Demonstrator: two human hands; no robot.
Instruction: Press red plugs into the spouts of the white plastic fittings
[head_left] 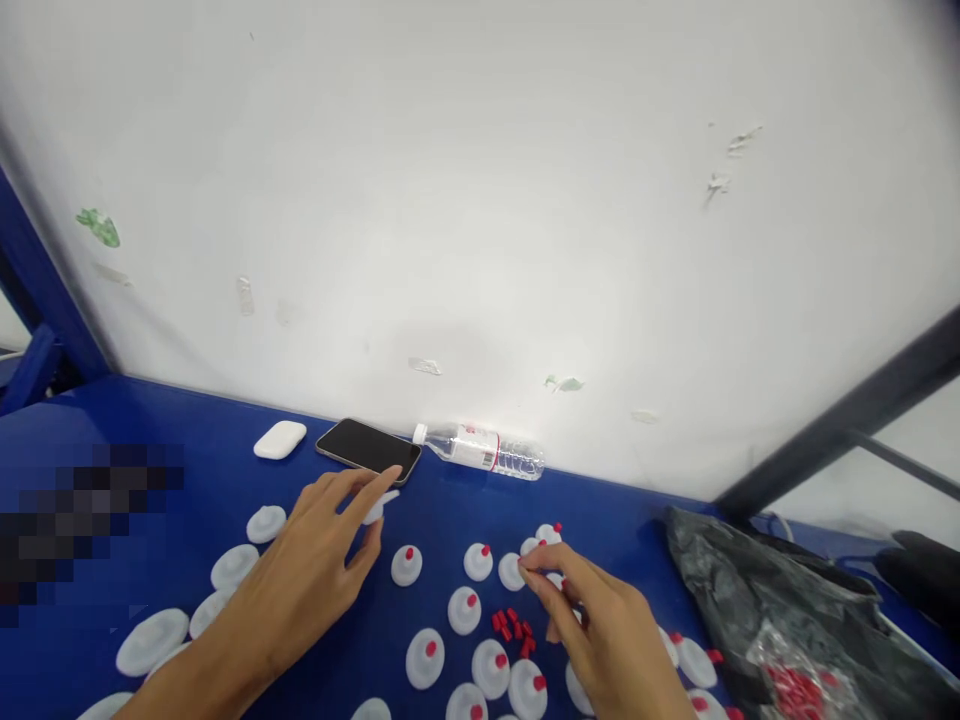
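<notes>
Left hand [322,548] pinching white piece [373,511], right hand [600,620] narrowed, hold unclear, bottle label [474,447] illegible

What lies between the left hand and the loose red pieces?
White red-tipped discs lie between the left hand and loose red pieces in the head view.

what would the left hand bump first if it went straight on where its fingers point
Probably the phone: the left hand overlaps its near edge in this view. Height is unclear; passing above, it might meet the bottle instead.
</notes>
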